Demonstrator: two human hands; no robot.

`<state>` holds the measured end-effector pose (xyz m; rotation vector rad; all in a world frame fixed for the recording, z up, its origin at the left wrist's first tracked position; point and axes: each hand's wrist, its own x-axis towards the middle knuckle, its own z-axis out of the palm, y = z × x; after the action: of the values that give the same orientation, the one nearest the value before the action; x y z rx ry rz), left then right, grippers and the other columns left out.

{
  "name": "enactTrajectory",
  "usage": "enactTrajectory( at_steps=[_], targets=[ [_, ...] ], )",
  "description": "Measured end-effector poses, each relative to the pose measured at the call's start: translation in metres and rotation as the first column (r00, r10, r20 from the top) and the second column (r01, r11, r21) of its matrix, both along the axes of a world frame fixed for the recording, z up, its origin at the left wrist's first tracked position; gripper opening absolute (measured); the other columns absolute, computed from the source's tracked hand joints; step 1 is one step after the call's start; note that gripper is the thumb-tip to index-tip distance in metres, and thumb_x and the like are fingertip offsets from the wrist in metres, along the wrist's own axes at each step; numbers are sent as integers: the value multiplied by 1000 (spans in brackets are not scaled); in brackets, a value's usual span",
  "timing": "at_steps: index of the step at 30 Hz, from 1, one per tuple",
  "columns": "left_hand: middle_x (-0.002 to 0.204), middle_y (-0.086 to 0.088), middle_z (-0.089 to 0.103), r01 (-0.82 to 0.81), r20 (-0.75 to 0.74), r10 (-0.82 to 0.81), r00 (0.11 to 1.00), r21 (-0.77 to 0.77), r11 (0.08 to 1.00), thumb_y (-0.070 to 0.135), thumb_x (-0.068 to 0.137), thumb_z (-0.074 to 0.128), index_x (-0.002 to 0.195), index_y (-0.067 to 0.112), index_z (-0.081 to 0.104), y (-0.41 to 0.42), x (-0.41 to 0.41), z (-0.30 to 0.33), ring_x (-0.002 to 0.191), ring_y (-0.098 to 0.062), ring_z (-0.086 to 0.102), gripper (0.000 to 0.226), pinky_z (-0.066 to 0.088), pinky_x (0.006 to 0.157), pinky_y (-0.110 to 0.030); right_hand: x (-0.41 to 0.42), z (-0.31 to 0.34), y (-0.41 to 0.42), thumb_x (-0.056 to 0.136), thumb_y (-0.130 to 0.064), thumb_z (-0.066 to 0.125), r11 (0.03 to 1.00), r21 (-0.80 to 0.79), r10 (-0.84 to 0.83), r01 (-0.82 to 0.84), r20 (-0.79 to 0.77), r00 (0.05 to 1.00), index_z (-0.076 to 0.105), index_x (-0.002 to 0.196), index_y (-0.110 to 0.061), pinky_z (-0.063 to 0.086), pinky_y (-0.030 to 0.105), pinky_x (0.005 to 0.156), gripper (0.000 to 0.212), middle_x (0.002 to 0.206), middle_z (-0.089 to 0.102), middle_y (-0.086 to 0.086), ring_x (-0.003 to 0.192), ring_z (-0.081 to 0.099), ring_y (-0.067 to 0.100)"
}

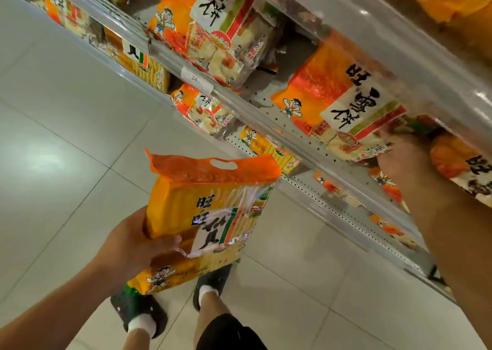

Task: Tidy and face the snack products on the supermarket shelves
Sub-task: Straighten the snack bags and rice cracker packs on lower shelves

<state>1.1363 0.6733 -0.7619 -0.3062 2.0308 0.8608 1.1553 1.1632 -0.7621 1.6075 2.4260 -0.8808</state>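
My left hand (138, 243) grips a yellow-orange rice cracker bag (210, 216) with an orange carry handle, held out over the floor in front of the shelves. My right hand (402, 150) reaches up into the shelf on the right, and its fingers are hidden behind an orange and white snack bag (343, 102) lying there. I cannot see whether that hand grips the bag or only touches it. Another orange and white bag (213, 27) lies on the same shelf further left.
A clear shelf rail (239, 94) with a price tag (197, 79) runs diagonally across the view. Lower perforated shelves (332, 198) hold more orange bags. Grey tiled floor (66, 136) spreads left, and my feet in black sandals (138, 312) stand below the held bag.
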Motion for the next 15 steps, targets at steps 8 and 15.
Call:
enactTrajectory(
  at_steps=[8, 15],
  targets=[
    [108, -1, 65, 128, -47, -130, 990, -53, 990, 35, 75, 80, 128, 25, 51, 19, -30, 6, 93, -25, 62, 61, 50, 84, -44, 1, 2, -1, 92, -2, 51, 994, -80, -79, 74, -61, 995, 59, 128, -16, 37, 20, 55, 39, 109, 60, 16, 66, 45, 12],
    [111, -2, 64, 100, -39, -100, 994, -5, 995, 34, 74, 81, 131, 26, 49, 17, -37, 14, 100, -31, 61, 65, 51, 91, -55, 25, -1, -61, 82, -14, 71, 763, -484, -622, 428, -372, 689, 56, 112, -22, 50, 40, 96, 34, 115, 63, 4, 111, 59, 22]
  ],
)
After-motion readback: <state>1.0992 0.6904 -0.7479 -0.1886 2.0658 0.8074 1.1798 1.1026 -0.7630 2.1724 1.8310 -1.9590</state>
